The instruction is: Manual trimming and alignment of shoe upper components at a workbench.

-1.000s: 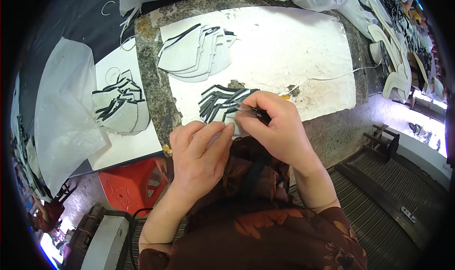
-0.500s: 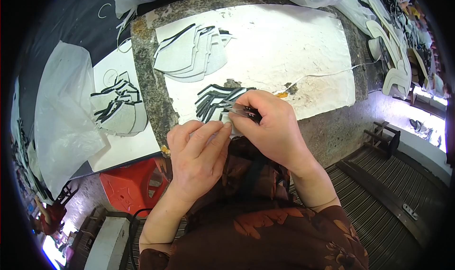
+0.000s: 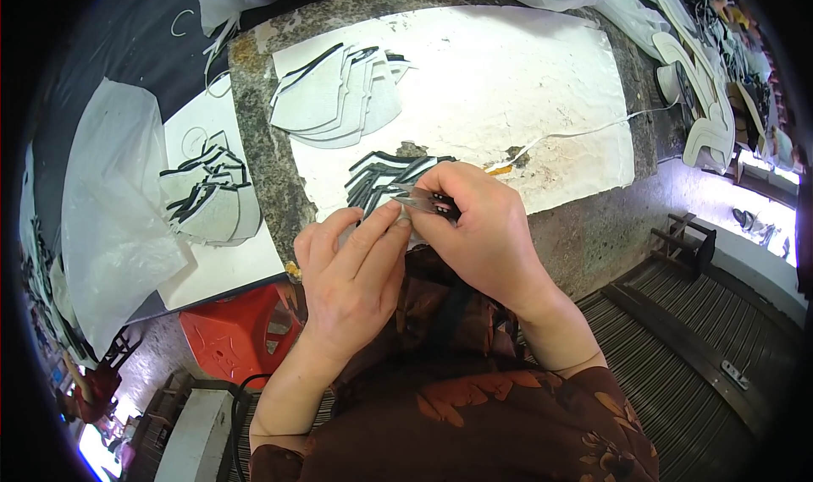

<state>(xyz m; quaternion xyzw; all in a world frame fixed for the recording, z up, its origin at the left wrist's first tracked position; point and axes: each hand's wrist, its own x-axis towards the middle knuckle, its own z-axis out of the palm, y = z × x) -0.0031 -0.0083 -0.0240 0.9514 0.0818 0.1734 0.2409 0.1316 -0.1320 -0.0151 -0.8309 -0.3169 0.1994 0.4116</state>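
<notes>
My right hand (image 3: 487, 224) grips a pair of small thread snips (image 3: 415, 198), metal blades pointing left toward my left fingertips. My left hand (image 3: 351, 270) is closed at the table's front edge, thumb and fingers pinching a pale, dark-edged cut piece (image 3: 405, 213); most of that piece is hidden under the fingers. Just beyond both hands lies a fanned stack of dark-edged white pieces (image 3: 377, 170). Farther back on the left, larger pale curved pieces (image 3: 339, 101) overlap in a pile.
A worn white sheet (image 3: 508, 76) covers the stone-like tabletop (image 3: 254, 101). More trimmed pieces (image 3: 216, 198) and a clear plastic bag (image 3: 114, 203) lie at left. A white cord (image 3: 584, 129) runs to the right, toward cut-out shapes (image 3: 711, 126). Below stands a red stool (image 3: 224, 338).
The snips' blades have shifted slightly left and down, closer to my left fingertips, and the blades now sit nearer together. My left hand keeps almost the same place.
</notes>
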